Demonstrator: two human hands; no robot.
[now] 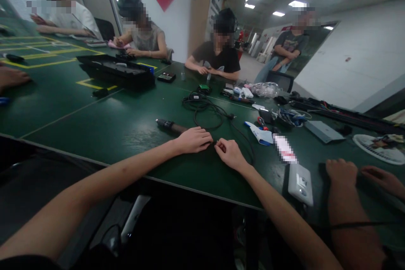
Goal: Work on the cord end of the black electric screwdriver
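A dark electric screwdriver [172,126] lies at a slant on the green table, its tip pointing left. My left hand [195,139] is closed over its rear end. My right hand [230,152] pinches a small dark piece, apparently the end of a black cable, right at the tail of the screwdriver. Between the fingertips of both hands only a bit of it shows, so I cannot tell whether the two are joined. Beyond my hands a black power cord [209,114] lies in loose loops, with its adapter [195,97] at the far side.
At the left stands a long black tray [117,71]. To the right lie a blue and white packet [260,133], a white box-shaped device [300,183] and a grey flat box [324,130]. Another person's hands [343,173] rest close on my right; several people sit across the table.
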